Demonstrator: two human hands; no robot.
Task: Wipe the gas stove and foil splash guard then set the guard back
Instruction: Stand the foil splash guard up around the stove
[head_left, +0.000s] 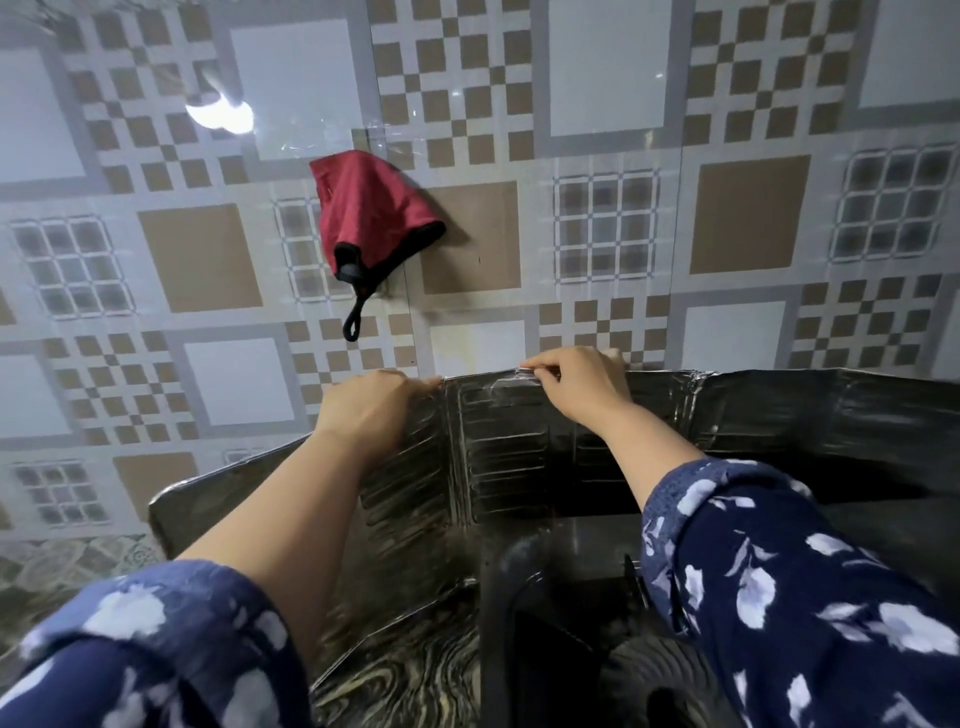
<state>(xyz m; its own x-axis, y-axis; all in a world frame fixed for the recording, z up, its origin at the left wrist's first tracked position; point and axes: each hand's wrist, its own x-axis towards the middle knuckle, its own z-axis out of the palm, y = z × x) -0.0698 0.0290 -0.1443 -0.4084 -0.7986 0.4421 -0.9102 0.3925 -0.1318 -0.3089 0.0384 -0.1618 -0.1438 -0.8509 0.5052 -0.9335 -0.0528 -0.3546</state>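
Observation:
The foil splash guard (498, 457) stands upright as a dark, ribbed, folded screen around the back and left of the gas stove (561, 613). My left hand (371, 408) grips the guard's top edge near a fold. Further right, my right hand (576, 382) pinches the same top edge. Only the stove's black top and part of a burner ring show at the bottom, between my sleeves. No wiping cloth is in either hand.
The patterned tiled wall (675, 218) rises right behind the guard. A red pouch with a black strap (371, 213) hangs on it above my left hand. A marbled dark countertop (405, 670) lies left of the stove.

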